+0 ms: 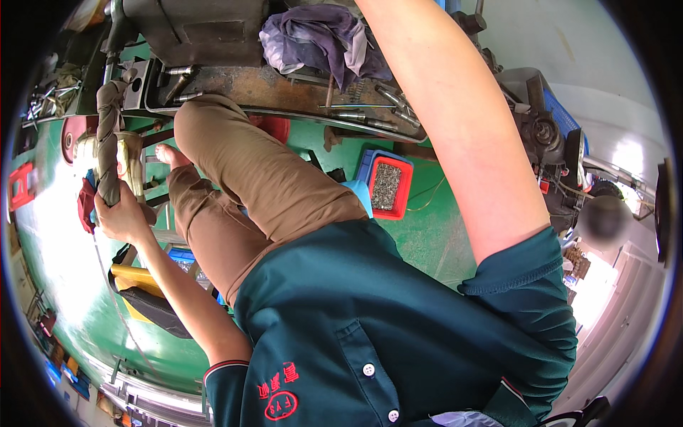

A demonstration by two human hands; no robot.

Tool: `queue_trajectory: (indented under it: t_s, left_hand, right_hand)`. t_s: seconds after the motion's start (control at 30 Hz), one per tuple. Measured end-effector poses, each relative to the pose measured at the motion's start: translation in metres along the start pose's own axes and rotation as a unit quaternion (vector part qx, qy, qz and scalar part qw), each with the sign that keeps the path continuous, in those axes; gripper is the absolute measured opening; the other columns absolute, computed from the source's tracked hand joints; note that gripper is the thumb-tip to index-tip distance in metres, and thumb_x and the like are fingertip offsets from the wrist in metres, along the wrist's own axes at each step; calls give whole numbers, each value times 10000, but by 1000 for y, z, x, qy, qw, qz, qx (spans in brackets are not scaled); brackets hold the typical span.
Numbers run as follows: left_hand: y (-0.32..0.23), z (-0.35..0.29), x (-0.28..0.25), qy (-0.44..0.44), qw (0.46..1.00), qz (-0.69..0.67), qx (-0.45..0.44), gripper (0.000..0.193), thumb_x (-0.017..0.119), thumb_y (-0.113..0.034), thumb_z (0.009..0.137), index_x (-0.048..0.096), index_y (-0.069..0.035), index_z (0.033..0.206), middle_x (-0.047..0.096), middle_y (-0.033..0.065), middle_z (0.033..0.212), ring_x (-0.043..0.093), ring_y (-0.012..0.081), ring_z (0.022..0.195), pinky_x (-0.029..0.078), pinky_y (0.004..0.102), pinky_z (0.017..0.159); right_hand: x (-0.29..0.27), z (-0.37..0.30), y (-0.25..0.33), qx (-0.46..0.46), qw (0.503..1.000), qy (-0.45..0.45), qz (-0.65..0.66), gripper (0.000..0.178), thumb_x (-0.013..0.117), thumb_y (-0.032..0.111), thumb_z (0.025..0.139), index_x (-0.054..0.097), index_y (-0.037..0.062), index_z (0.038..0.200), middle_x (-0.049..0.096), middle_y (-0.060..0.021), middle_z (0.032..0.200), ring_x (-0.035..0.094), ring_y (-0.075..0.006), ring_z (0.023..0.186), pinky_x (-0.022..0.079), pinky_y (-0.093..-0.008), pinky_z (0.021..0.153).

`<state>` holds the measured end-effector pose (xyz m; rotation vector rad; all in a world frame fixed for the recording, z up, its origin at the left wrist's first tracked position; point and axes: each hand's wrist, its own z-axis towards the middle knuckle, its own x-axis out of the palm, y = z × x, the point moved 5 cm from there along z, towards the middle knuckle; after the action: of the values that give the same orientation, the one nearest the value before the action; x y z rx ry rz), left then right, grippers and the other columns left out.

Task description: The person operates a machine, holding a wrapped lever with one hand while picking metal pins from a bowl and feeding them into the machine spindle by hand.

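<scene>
My left hand (121,213) is closed around the lower end of a cloth-wrapped lever handle (108,135) that rises toward a dark machine (192,28) at the upper left. My right forearm (455,128) stretches up and leaves the picture at the top edge, so that hand is hidden. I sit with my knees in brown trousers (235,164) drawn up under a rusty machine bed (284,89). I wear a dark green shirt (356,313).
A crumpled purple-grey cloth (320,39) and loose metal rods (370,114) lie on the machine bed. A red tray of small metal parts (388,186) sits on the green floor (427,235). A yellow and black object (139,288) lies at lower left. Another person stands at right.
</scene>
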<state>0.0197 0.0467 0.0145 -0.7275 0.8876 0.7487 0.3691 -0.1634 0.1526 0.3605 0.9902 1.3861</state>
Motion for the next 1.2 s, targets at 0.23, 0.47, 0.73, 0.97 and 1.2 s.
queue_trajectory:
  t_s: [0.23, 0.47, 0.73, 0.97, 1.2]
  left_hand:
    - [-2, -1, -2, -5, 1000, -15, 0, 384, 585, -407, 605, 598, -106, 844, 590, 121, 696, 562, 300, 658, 422, 384, 598]
    - [-2, -1, -2, -9, 1000, -10, 4, 371, 592, -397, 608, 600, -108, 841, 591, 115, 691, 563, 298, 651, 422, 384, 598]
    - [2, -2, 0, -16, 1000, -4, 3, 375, 587, -405, 611, 601, -110, 841, 595, 111, 691, 565, 297, 647, 424, 378, 594]
    - [0, -1, 0, -14, 1000, -4, 7, 374, 583, -409, 611, 601, -111, 836, 594, 113, 684, 565, 301, 636, 422, 383, 595]
    - [1, -1, 0, -11, 1000, -1, -3, 368, 590, -407, 608, 601, -116, 834, 595, 101, 690, 563, 294, 647, 422, 381, 597]
  right_hand:
    - [-1, 0, 2, -5, 1000, 2, -18, 135, 507, 144, 642, 571, 24, 639, 580, -101, 587, 558, -177, 544, 420, -284, 527]
    - [2, 1, -1, -25, 1000, 0, -17, 133, 511, 141, 637, 573, 24, 631, 575, -98, 569, 553, -172, 524, 418, -284, 513]
    - [10, 12, 17, 382, 878, 59, -282, 131, 516, 137, 637, 576, 20, 636, 572, -95, 562, 549, -162, 517, 415, -275, 503]
    - [1, 0, 0, -6, 1000, -10, -18, 131, 516, 136, 637, 579, 22, 647, 574, -95, 562, 549, -159, 513, 415, -273, 503]
    - [11, 17, 13, 205, 971, 14, -122, 137, 513, 135, 637, 580, 17, 651, 572, -99, 556, 549, -162, 508, 412, -275, 495]
